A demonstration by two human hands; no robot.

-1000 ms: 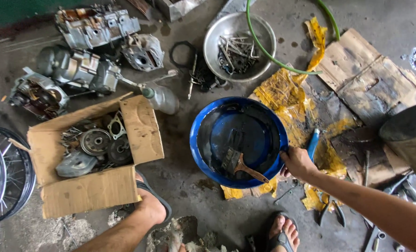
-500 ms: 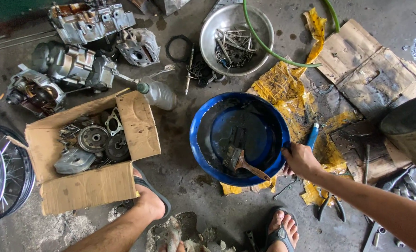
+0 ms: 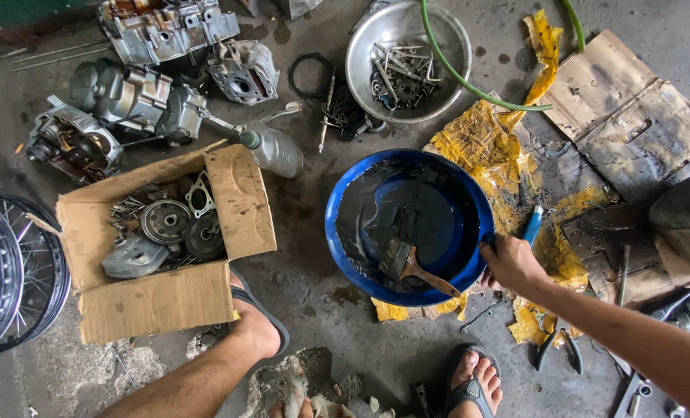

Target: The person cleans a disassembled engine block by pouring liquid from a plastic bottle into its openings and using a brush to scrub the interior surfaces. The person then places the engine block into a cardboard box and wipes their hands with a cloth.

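My right hand (image 3: 511, 263) grips the near right rim of a blue basin (image 3: 331, 224) that sits on the concrete floor. The basin holds dark, dirty liquid. A paintbrush (image 3: 411, 267) with a wooden handle lies in it, the handle resting on the near rim close to my hand. A blue-handled tool (image 3: 532, 224) lies on the floor just beyond my fingers. At the bottom edge, fingertips of my left hand (image 3: 277, 406) seem to rest on a grey rag (image 3: 298, 383); I cannot tell whether they grip it.
An open cardboard box (image 3: 240, 201) of engine parts stands left of the basin. Beyond it lie engine cases (image 3: 128, 93), a plastic bottle (image 3: 275, 151) and a metal bowl (image 3: 360, 70) of bolts. A spoked wheel (image 3: 12, 271) lies far left. My sandalled feet (image 3: 256, 329) (image 3: 473, 383) are near.
My right hand keeps its hold on the basin rim. The whole view has shifted slightly, and the liquid and brush in the basin have moved a little.
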